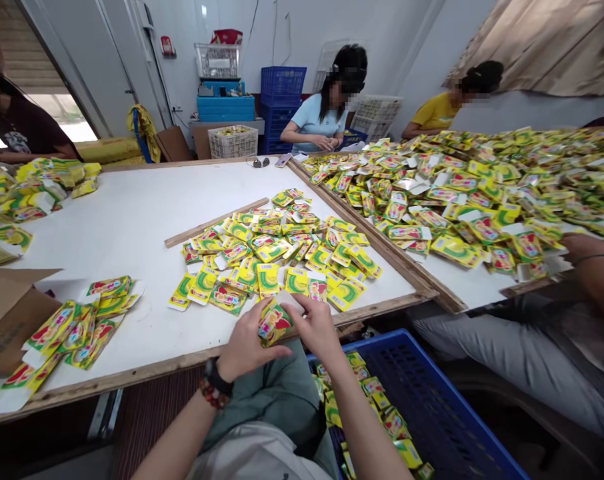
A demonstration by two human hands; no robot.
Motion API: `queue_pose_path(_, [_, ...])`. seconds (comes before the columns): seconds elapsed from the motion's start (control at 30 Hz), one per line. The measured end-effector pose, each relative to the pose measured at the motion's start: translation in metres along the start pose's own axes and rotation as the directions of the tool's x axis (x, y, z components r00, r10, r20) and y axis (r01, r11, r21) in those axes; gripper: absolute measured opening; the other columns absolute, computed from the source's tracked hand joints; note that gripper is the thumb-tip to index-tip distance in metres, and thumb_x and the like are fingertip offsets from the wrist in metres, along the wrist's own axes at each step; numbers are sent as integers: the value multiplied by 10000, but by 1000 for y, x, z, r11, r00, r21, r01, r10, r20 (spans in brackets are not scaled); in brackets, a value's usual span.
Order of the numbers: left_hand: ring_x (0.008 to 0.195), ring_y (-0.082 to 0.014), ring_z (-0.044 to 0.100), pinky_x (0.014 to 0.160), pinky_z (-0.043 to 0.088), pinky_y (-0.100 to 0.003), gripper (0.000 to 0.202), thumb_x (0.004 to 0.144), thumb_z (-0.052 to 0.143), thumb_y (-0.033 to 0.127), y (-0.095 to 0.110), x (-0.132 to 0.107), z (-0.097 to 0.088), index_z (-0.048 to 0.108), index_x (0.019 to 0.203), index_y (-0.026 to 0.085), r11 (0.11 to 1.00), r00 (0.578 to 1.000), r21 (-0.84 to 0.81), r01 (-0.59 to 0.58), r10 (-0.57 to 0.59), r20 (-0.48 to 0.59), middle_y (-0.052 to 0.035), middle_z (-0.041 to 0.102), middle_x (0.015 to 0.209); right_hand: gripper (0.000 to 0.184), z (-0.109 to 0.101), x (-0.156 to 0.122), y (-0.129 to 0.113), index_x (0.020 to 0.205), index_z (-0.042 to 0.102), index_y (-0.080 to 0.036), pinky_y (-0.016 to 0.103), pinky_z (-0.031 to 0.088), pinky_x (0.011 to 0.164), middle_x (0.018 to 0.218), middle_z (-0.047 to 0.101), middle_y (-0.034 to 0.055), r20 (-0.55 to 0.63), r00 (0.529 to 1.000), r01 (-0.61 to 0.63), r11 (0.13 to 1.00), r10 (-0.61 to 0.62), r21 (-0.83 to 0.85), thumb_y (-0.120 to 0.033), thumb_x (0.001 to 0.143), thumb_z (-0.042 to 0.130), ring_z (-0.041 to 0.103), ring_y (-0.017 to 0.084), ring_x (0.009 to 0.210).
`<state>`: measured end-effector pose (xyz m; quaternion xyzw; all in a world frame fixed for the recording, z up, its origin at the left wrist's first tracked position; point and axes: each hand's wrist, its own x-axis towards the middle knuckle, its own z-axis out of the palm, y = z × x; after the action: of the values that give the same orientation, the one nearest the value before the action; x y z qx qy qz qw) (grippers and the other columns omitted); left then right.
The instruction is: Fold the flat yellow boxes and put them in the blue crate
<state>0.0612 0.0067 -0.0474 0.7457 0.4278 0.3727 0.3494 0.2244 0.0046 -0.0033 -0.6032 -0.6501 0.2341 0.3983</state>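
Just over the table's front edge, a small yellow-green printed carton (273,323) is held up between my hands. My left hand (249,340) grips its left side, the thumb below and the fingers behind. At its upper right, my right hand (315,327) pinches the white end flap (288,300) with thumb and fingers. Whether anything is inside the carton cannot be seen. Right behind my hands lies a loose heap of similar cartons (267,250) on the white table. Below my right forearm stands a blue crate (432,393) with more such cartons in it.
Flattened cartons (89,327) lie to my left beside a brown cardboard box (12,320). A wooden strip (217,222) borders the heap, and a wooden rail (362,230) divides off a large carton pile (482,193). Several people sit around, one close on my right.
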Motion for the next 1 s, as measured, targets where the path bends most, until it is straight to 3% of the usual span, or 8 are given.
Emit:
queue_pose_path(0.13, [1134,-301,585,927,494,-460,653,788,625,415,4,3,39,354,1326,162,991,972,91,100,-78,-221,-174,574,1251,353,-1,0,2,903,746,-141,254,452,574,662,688,42,71,994,-96,967,82,235,-420,856,535,601,177,598])
queue_pose_path(0.23, [1005,-284,644,821,539,-420,560,807,597,434,5,6,51,397,1253,161,987,943,78,138,-107,-316,-159,630,1119,389,5,-7,7,930,744,-144,296,500,682,775,720,59,118,990,-123,869,75,479,-442,870,501,644,212,731])
queue_pose_path(0.43, [1000,-273,657,804,547,-383,649,773,640,384,-1,2,54,347,1317,186,996,931,65,67,-39,-362,-148,636,1147,336,25,-28,15,1050,719,-186,332,496,794,913,722,62,-68,992,-70,897,111,437,-401,804,639,635,236,854])
queue_pose_path(0.57, [966,-258,667,779,551,-371,676,786,626,424,-6,-5,57,323,1341,186,993,895,114,-31,78,-440,-159,617,1180,363,36,-32,15,1097,704,-222,353,469,915,1083,707,51,116,982,-189,673,153,715,-444,824,612,622,249,1015])
queue_pose_path(0.7, [937,-256,670,742,551,-371,593,803,607,439,-12,-11,62,370,1285,187,965,857,256,-56,178,-483,-146,626,1127,347,40,-30,10,1045,726,-233,371,480,931,1042,730,33,231,917,-366,454,325,812,-422,756,692,647,249,993])
queue_pose_path(0.77, [933,-242,669,744,550,-360,517,816,595,422,-14,-11,63,393,1238,199,952,845,285,-109,240,-478,-125,632,1090,390,39,-29,5,1100,709,-245,391,500,914,1056,733,31,252,892,-404,410,376,818,-392,739,707,664,251,979])
queue_pose_path(0.87, [1031,-247,637,817,537,-383,513,834,563,394,-13,-8,61,354,1253,184,954,849,244,-173,270,-455,-151,596,1159,368,32,-30,1,1146,692,-272,407,455,995,1170,699,33,140,957,-272,614,255,741,-356,788,666,620,248,1116])
queue_pose_path(1.0, [1031,-256,636,814,528,-385,517,823,540,330,-8,-4,58,342,1273,171,988,956,150,-48,89,-279,-162,592,1178,269,27,-33,5,1051,738,-260,400,488,960,1132,716,61,-11,998,-51,880,64,473,-316,797,669,658,260,1067])
